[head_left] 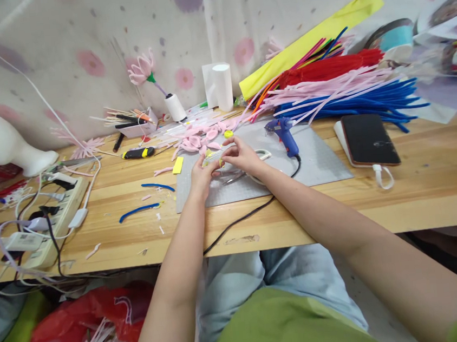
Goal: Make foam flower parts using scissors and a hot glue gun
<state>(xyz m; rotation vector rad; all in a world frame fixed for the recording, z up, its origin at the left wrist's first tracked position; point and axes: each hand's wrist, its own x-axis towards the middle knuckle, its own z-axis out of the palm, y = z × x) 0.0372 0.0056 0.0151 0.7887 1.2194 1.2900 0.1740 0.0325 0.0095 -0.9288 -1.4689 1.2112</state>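
**Two hands on a small piece over the grey mat**

Both hands meet above the grey mat, which lies near the middle of the table, closer to its back edge. The left hand and the right hand hold together a small pale piece with a bit of yellow on it. The fingers of both hands are narrow and pinch this piece from its two ends; what exactly it is, I cannot tell, it is too small.

Just behind the hands lie pink petals at the back left corner of the mat. A blue glue gun stands on the mat, just right of the right hand, and its black cord runs over the front edge of the table. A phone lies near the right end of the mat. A heap of pipe cleaners rests along the back edge. A power strip sits at the left end of the table.
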